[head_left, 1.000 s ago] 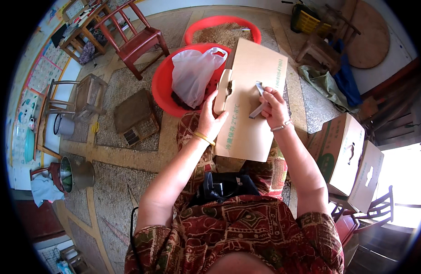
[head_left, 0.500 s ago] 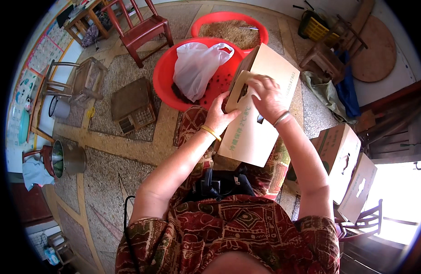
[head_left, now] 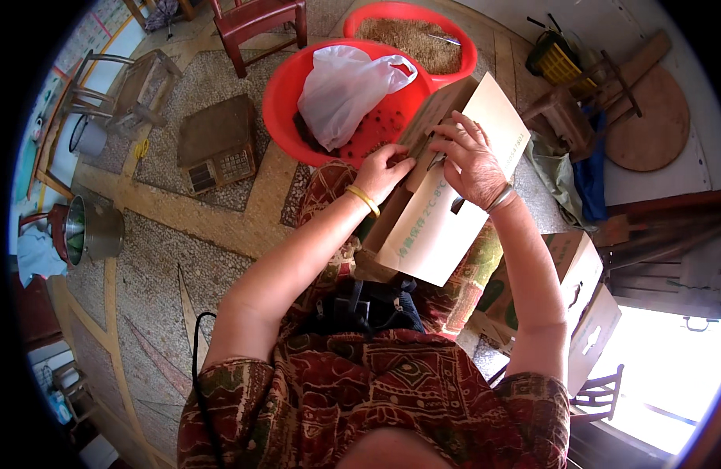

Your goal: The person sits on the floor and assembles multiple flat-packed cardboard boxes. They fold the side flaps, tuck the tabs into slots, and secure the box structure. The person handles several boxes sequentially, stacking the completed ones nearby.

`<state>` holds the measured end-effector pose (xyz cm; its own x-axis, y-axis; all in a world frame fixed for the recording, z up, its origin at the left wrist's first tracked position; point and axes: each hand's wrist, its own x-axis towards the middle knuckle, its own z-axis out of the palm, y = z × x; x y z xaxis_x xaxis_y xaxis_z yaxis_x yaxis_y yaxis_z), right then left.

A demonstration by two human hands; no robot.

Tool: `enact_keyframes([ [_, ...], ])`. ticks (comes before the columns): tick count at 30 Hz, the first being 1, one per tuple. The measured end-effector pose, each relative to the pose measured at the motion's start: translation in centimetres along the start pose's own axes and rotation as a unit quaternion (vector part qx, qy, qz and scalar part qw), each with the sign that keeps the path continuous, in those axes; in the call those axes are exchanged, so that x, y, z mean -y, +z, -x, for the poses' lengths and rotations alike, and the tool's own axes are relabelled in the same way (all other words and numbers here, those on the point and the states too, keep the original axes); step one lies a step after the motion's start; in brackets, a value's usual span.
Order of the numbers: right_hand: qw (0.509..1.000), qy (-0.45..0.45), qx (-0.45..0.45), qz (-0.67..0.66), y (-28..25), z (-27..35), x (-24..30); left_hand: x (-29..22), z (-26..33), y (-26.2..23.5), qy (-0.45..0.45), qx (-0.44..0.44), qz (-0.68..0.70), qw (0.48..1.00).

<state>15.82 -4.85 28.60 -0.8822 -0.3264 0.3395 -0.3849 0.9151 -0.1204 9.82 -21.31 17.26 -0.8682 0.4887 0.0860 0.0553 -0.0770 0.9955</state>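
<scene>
A cardboard box [head_left: 427, 238] with green print and cut-out slots rests on my lap, its long panels slanting from lower left to upper right. My left hand [head_left: 382, 173], a yellow bangle at its wrist, has bent fingers on the box's left flap near the middle. My right hand [head_left: 474, 162], with a silvery bangle, lies over the light top panel and curls its fingertips at the slot and inner edge. Between the left flap and the light panel a gap shows. What is inside the box cannot be seen.
Beyond the box stands a red basin [head_left: 286, 102] with a white plastic bag [head_left: 348, 94] and dark bits. Behind it another red basin [head_left: 471, 59] holds brown grain-like stuff. A scale [head_left: 217, 144] sits at left; more cardboard boxes [head_left: 571, 270] stand at right.
The box's left flap has swung up and outward from the light panel, opening a gap. My left hand has shifted with it, and the right fingers have moved to the panel's edge.
</scene>
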Motion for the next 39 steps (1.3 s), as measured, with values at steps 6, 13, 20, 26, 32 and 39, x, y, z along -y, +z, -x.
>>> enact_keyframes([
  [6, 1.0, -0.011, -0.002, -0.007, 0.3, 0.4, -0.8, 0.1, -0.9, 0.7, 0.008, -0.019, -0.077, 0.997],
  [13, 1.0, -0.018, -0.017, -0.013, 0.3, 0.4, -0.7, 0.0, -1.4, 0.6, -0.039, 0.029, -0.04, 0.998],
  [20, 0.998, -0.032, -0.038, -0.037, -0.6, 0.7, -0.9, -0.9, -1.4, 0.1, -0.007, 0.091, -0.043, 0.995],
  [26, 0.998, -0.034, -0.041, -0.034, -0.5, 0.6, -0.9, -0.8, -1.1, 0.8, 0.155, -0.021, -0.201, 0.967],
  [32, 0.999, -0.027, -0.038, -0.028, 0.0, 0.8, -1.2, -1.1, -1.4, 1.0, 0.125, -0.034, -0.171, 0.977],
  [39, 1.0, -0.002, -0.005, 0.01, 1.5, 0.6, -1.2, -0.2, -2.2, 1.4, 0.048, -0.023, -0.138, 0.989],
])
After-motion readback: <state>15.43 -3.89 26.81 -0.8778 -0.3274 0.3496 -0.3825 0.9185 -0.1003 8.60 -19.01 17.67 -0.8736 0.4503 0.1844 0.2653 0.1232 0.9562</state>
